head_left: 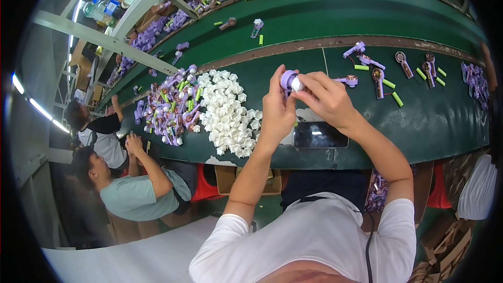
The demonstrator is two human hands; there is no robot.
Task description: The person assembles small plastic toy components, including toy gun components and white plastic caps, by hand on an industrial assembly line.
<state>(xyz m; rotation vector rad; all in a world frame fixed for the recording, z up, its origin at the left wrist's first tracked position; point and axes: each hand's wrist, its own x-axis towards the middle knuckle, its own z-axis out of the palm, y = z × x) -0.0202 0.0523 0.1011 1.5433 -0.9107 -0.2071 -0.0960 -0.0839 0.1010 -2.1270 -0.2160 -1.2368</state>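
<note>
In front of me, above the green table, my left hand (277, 110) is closed around a small purple handheld fan (286, 79) with a round head. My right hand (331, 99) pinches a white flower-shaped piece (297, 84) against the fan's round head. The fan's lower part is hidden by my fingers. Just left of my left hand lies a big heap of white flower-shaped pieces (226, 110). Beyond it is a heap of purple fans (172, 102) with green cylinders among them. Below my hands, a dark phone (320, 135) lies on the table.
To the right lie several loose fans (378, 81) with green cylinders (397, 99) attached, plus a purple pile (474, 85) at the far right. A green conveyor belt (325, 8) runs beyond a raised edge. Two people (136, 188) sit at left. An open cardboard box (225, 181) stands under the table edge.
</note>
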